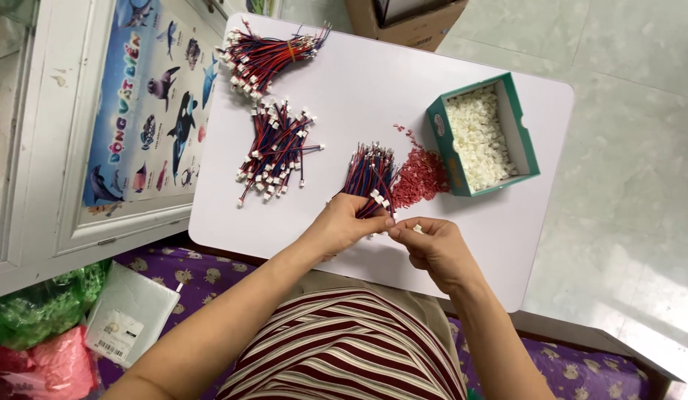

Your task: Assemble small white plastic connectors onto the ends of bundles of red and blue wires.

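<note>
thin red-and-blue wire bundle (368, 174), fanned out, with small white plastic connectors at its near end, lying on the white counter (359, 96) just left of a heap of tiny red bits (420, 176). left hand (346, 222) curled around the bundle's near end, fingers pinching it. right hand (438, 248) bent at the wrist, thumb and forefinger pressed on one small white piece at the bundle's tip. beyond, a green cardboard box (525, 141) of white connectors; two more finished wire heaps (277, 152) farther left.

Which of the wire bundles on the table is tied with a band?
The far bundle at the table's top left corner; a yellow band cinches its middle. The loose pile below it lies unbound.
</note>
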